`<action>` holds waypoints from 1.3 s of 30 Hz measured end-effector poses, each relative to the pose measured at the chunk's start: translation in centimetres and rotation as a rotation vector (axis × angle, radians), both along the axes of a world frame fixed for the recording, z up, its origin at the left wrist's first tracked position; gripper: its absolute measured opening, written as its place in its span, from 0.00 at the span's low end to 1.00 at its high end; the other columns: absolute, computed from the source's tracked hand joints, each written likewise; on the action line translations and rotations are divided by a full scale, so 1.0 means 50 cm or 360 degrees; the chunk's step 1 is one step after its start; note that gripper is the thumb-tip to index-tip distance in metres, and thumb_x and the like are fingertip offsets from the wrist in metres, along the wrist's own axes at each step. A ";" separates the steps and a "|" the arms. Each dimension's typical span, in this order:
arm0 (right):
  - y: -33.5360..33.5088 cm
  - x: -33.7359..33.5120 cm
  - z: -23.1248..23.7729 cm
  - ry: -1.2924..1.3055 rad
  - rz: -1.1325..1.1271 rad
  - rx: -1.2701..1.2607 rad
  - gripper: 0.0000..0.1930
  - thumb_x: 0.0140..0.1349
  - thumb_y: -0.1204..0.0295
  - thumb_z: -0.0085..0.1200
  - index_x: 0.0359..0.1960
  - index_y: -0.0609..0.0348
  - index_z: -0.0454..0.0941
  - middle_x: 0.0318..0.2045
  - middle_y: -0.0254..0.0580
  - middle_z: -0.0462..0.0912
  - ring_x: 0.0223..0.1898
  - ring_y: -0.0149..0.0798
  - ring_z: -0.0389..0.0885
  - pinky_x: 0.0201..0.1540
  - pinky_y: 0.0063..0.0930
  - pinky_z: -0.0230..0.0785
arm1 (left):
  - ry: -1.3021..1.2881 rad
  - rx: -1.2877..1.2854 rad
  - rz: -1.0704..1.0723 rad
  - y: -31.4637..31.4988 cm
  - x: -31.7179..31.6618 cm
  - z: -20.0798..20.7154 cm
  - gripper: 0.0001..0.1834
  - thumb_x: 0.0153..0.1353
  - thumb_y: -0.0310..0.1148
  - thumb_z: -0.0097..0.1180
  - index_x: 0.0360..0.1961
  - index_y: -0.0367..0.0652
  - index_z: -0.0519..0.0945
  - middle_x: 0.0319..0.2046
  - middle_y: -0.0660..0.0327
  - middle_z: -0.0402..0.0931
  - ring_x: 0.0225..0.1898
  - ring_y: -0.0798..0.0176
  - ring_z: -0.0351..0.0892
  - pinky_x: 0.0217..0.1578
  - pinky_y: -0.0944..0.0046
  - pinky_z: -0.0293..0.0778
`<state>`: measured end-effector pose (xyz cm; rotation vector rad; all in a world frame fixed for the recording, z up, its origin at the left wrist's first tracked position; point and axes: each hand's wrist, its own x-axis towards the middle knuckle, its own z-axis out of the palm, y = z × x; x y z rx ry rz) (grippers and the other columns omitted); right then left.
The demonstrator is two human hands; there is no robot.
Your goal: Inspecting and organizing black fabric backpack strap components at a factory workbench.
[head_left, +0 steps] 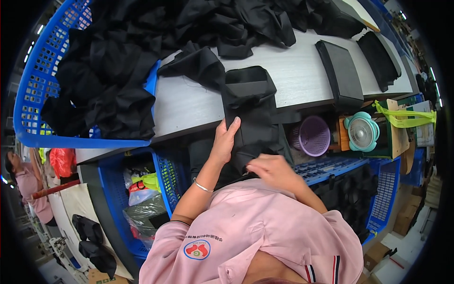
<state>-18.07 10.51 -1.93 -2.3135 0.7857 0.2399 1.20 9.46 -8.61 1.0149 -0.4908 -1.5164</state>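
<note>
A long black fabric piece [255, 118] hangs over the table's front edge, its folded upper end lying on the tabletop. My left hand [224, 141] grips its left side, thumb on top and the other fingers behind the cloth. Lower down, at its bottom end near my body, my right hand [273, 169] pinches the same black fabric between closed fingers. Its fingertips are partly hidden, so the exact grip point is hard to see. A black strip sticks out to the right from the piece.
A blue basket [85, 142] heaped with black cloth stands at left on the pale table [189, 106]. More black cloth [203, 23] lies at the back. Stacked black panels [340, 73] rest at right. Below are a purple basket [312, 137], a fan [362, 131] and blue crates [127, 163].
</note>
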 end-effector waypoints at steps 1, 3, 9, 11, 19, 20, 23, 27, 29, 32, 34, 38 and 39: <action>-0.009 -0.020 0.029 -0.0654 -0.0299 0.0192 0.08 0.62 0.75 0.55 0.38 0.61 0.85 0.36 0.47 0.86 0.43 0.46 0.85 0.48 0.34 0.76 | -0.0061 0.0012 0.0045 0.004 -0.002 0.002 0.24 0.72 0.42 0.54 0.60 0.36 0.73 0.50 0.61 0.77 0.49 0.70 0.75 0.53 0.67 0.72; -0.036 -0.045 0.073 -0.1331 -0.0845 0.0288 0.06 0.62 0.76 0.57 0.36 0.65 0.84 0.36 0.47 0.86 0.42 0.43 0.86 0.46 0.31 0.76 | -0.0120 0.0024 0.0084 0.015 -0.006 0.007 0.22 0.72 0.42 0.54 0.58 0.36 0.75 0.48 0.63 0.78 0.48 0.70 0.75 0.52 0.68 0.72; -0.151 -0.049 0.062 -0.0607 -0.1166 -0.0119 0.13 0.63 0.70 0.61 0.41 0.72 0.81 0.38 0.43 0.85 0.41 0.33 0.83 0.46 0.24 0.73 | -0.0143 0.0041 0.0002 0.043 0.002 0.014 0.21 0.73 0.43 0.52 0.56 0.36 0.76 0.47 0.63 0.79 0.47 0.71 0.76 0.52 0.68 0.72; -0.151 -0.051 0.032 -0.0825 -0.1416 0.1144 0.16 0.59 0.74 0.65 0.48 0.67 0.81 0.45 0.37 0.85 0.45 0.29 0.82 0.50 0.25 0.73 | 0.0261 0.0096 -0.0110 0.049 0.008 0.011 0.21 0.73 0.43 0.51 0.55 0.35 0.77 0.48 0.62 0.80 0.48 0.70 0.78 0.52 0.68 0.73; -0.114 -0.031 -0.048 -0.1509 -0.1326 0.1363 0.10 0.52 0.82 0.64 0.37 0.66 0.86 0.33 0.35 0.87 0.37 0.25 0.82 0.43 0.23 0.75 | 0.0315 -0.0080 -0.0163 0.055 0.006 0.004 0.15 0.66 0.32 0.61 0.49 0.34 0.80 0.43 0.61 0.84 0.43 0.69 0.82 0.49 0.67 0.77; -0.122 -0.031 -0.045 -0.1351 -0.1365 0.1054 0.09 0.53 0.81 0.64 0.37 0.67 0.85 0.33 0.34 0.87 0.36 0.24 0.81 0.41 0.22 0.75 | 0.0042 -0.0050 -0.0139 0.055 0.001 0.006 0.14 0.64 0.31 0.63 0.48 0.34 0.81 0.42 0.61 0.84 0.42 0.69 0.81 0.48 0.68 0.77; -0.124 -0.029 -0.028 -0.1095 -0.1361 0.0618 0.08 0.57 0.77 0.65 0.37 0.68 0.84 0.31 0.32 0.86 0.35 0.22 0.79 0.39 0.21 0.74 | -0.0208 0.0007 -0.0084 0.048 -0.014 0.009 0.13 0.61 0.29 0.65 0.46 0.33 0.82 0.41 0.61 0.84 0.40 0.70 0.81 0.46 0.68 0.78; -0.119 -0.027 -0.006 -0.1124 -0.1367 0.0648 0.09 0.60 0.76 0.63 0.39 0.68 0.83 0.32 0.33 0.85 0.36 0.23 0.79 0.41 0.21 0.74 | -0.0063 0.0084 -0.0094 0.040 -0.010 0.016 0.12 0.60 0.27 0.66 0.44 0.33 0.83 0.40 0.61 0.84 0.41 0.70 0.81 0.46 0.67 0.78; -0.119 -0.033 -0.004 -0.1301 -0.1438 0.0824 0.08 0.60 0.77 0.62 0.40 0.68 0.83 0.34 0.33 0.86 0.38 0.25 0.79 0.43 0.21 0.74 | 0.0141 0.0067 -0.0134 0.040 0.002 0.020 0.13 0.61 0.27 0.65 0.45 0.33 0.83 0.41 0.60 0.84 0.41 0.69 0.82 0.47 0.67 0.78; -0.121 -0.042 -0.021 -0.1409 -0.1463 0.1153 0.07 0.60 0.77 0.61 0.38 0.68 0.84 0.34 0.33 0.86 0.36 0.27 0.80 0.43 0.22 0.74 | 0.0389 0.0050 -0.0212 0.039 0.008 0.026 0.13 0.62 0.28 0.64 0.46 0.33 0.83 0.43 0.59 0.84 0.41 0.66 0.83 0.47 0.66 0.79; -0.124 -0.041 -0.042 -0.1346 -0.1386 0.1194 0.08 0.60 0.76 0.62 0.37 0.69 0.84 0.32 0.33 0.86 0.35 0.25 0.79 0.42 0.22 0.73 | 0.0176 -0.0087 -0.0107 0.039 0.007 0.029 0.15 0.62 0.30 0.65 0.46 0.31 0.82 0.43 0.59 0.84 0.40 0.66 0.83 0.45 0.67 0.79; -0.153 -0.018 -0.088 -0.1183 -0.1562 0.0555 0.10 0.60 0.73 0.63 0.35 0.70 0.84 0.29 0.31 0.85 0.33 0.21 0.76 0.37 0.21 0.72 | 0.0084 0.0054 -0.0153 0.039 0.002 0.028 0.16 0.61 0.31 0.66 0.45 0.30 0.82 0.41 0.59 0.84 0.39 0.68 0.83 0.43 0.67 0.79; -0.155 -0.014 -0.094 -0.1131 -0.1568 0.0407 0.11 0.61 0.71 0.63 0.37 0.70 0.83 0.28 0.30 0.85 0.33 0.19 0.74 0.35 0.21 0.71 | -0.0031 0.0059 -0.0194 0.038 0.003 0.026 0.16 0.61 0.31 0.67 0.44 0.30 0.83 0.40 0.59 0.84 0.38 0.68 0.82 0.43 0.68 0.79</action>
